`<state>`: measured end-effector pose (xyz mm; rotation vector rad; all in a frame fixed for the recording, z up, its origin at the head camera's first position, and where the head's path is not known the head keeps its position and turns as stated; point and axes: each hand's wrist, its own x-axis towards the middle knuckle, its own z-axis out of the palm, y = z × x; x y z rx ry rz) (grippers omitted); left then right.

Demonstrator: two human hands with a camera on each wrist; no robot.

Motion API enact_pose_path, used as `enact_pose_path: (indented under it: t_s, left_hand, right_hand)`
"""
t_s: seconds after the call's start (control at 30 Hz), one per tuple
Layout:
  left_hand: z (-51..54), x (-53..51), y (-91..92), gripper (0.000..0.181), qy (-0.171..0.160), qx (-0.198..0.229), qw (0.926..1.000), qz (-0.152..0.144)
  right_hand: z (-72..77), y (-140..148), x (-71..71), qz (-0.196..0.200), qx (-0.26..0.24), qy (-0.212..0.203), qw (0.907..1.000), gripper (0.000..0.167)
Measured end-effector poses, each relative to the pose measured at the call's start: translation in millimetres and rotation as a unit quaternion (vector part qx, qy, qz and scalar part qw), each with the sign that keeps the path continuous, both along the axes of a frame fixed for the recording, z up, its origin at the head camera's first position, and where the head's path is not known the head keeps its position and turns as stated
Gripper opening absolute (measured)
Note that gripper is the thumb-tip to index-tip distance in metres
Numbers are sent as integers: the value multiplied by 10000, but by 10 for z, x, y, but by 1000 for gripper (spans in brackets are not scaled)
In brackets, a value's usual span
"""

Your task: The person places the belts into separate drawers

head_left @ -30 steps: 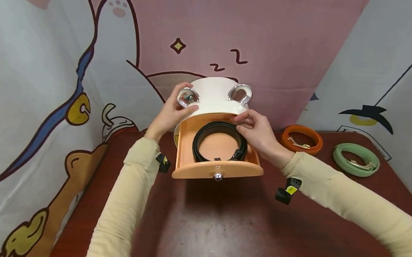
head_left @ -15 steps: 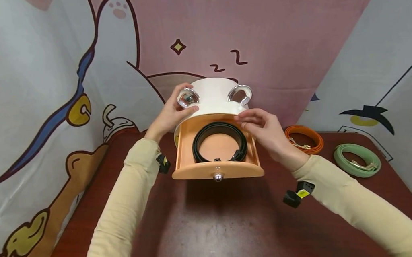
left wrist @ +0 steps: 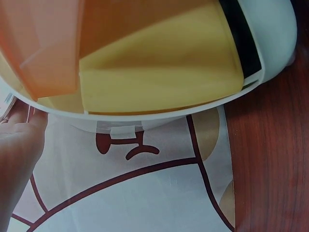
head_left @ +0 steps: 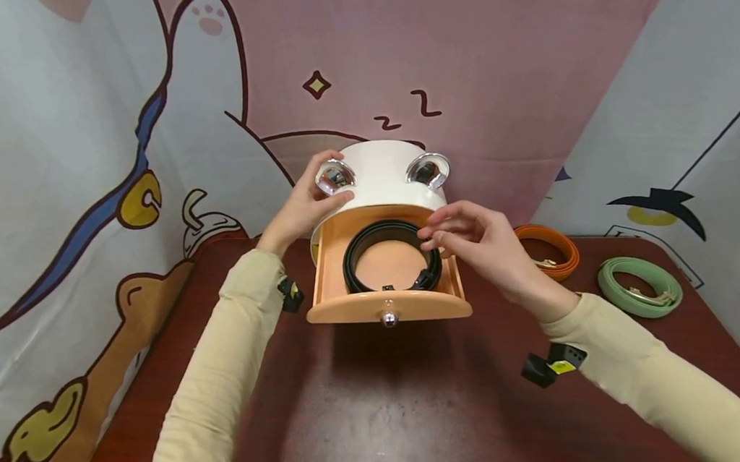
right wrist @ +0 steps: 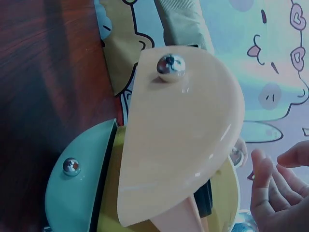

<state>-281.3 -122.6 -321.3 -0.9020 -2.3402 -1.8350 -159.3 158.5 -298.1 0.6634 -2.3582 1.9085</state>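
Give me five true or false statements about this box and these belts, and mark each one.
1. The black belt lies coiled in the peach drawer. True.
2. That drawer is shut. False: it is open.
3. The green belt lies right of the orange belt. True.
4. Both grips hold belts. False: the left grip holds the white box; the right grip is empty.
5. The peach drawer's knob is silver. True.
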Motion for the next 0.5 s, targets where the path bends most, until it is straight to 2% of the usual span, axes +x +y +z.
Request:
enact_pose_path:
  t_s: [0.17,0.3,0.43,0.5]
  left_hand:
    - [-16,-4,-1,58,75,71,9999,-37]
    - [-19,-12,-5,59,-20,164,9998,-102]
    - [19,17,-5,61,-138,180,9996,-173]
    - [74,71,3,60,-157,154,9996,-168]
  right_hand:
    - [-10,-37,111,397,-42,-7,9992,18]
    - [-41,-87,181,864,-135,-129,9961,16]
    - [-66,-125,224,1119,-164,-270,9932,16]
    - [-73,-135,237,1172,-181,-293,9925,16]
